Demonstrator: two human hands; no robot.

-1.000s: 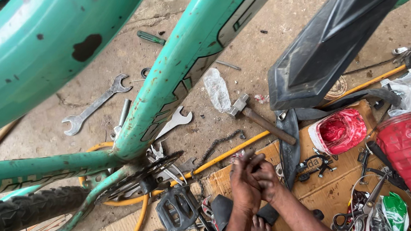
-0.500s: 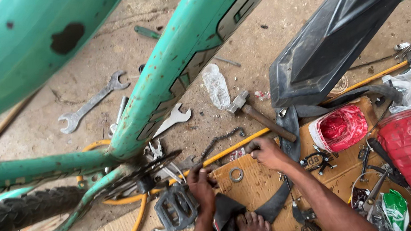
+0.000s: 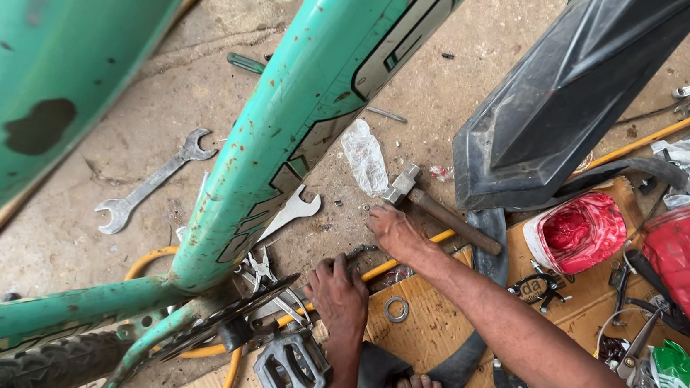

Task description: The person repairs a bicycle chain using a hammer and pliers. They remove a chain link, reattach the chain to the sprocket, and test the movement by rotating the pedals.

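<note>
Head cam, looking straight down past the teal steel bicycle frame [image 3: 306, 131] w/ its rust spots. That frame is our landmark. Just right of its down tube, the right hand [image 3: 394, 230] reaches onto the concrete, fingers curled and pinched down at the ground right beside the wood-handled steel hammer [image 3: 438, 211]. Whether it nips some small part or only touches the hammer head, can't tell; too small to see. Left hand [image 3: 337, 290] sits below the frame's bottom bracket, fingers folded around the yellow hose [image 3: 385, 267] and a dark bit of chain or tool there. Exact hold is hidden by the knuckles.

Also below the frame: black toothed chainring [image 3: 231, 316] and grey metal pedal [image 3: 290, 373], both close to the left hand. A flat steel washer [image 3: 396, 308] lies on the brown cardboard sheet [image 3: 440, 327], between the two forearms. Left of the frame, a long double-ended spanner [image 3: 153, 182] lies well apart. Right of it, the black plastic saddle [image 3: 600, 72] hangs overhead, w/ a red-lined tin [image 3: 577, 232] under it.

Risk call: chainring teeth are near the left knuckles, so a slip or jerk on the hose could drag skin across them. The washer is loose, and a forearm sweep could knock it into the clutter. Hammer handle lies under the right arm, so it could roll if nudged.
</note>
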